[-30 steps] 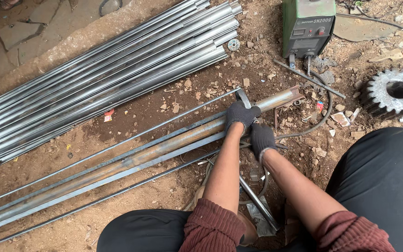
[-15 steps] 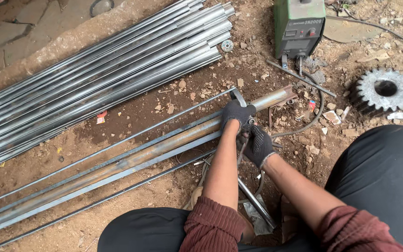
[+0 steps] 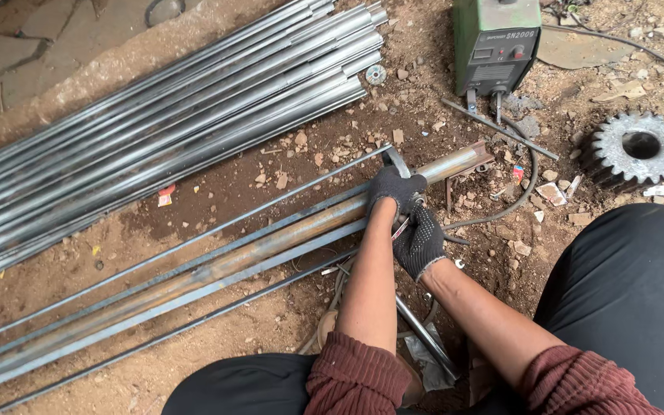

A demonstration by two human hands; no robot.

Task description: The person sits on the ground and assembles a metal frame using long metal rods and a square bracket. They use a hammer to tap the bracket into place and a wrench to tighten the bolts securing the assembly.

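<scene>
Now the view sits a little closer than a second ago, yet the hands have scarcely shifted: the left hand (image 3: 396,189) stays closed in its dark glove over the rusty pipe (image 3: 286,234), near that pipe's right end, and the right hand (image 3: 419,242) stays just beside it, curled around a thin bright tool whose kind I cannot tell. So the work holds at the same spot on the pipe, which lies on the dirt between thin flat bars. Behind, a green box-shaped welder (image 3: 497,42) carries a pale label strip and a small dark display; a grey gear (image 3: 637,150) lies right of it.
</scene>
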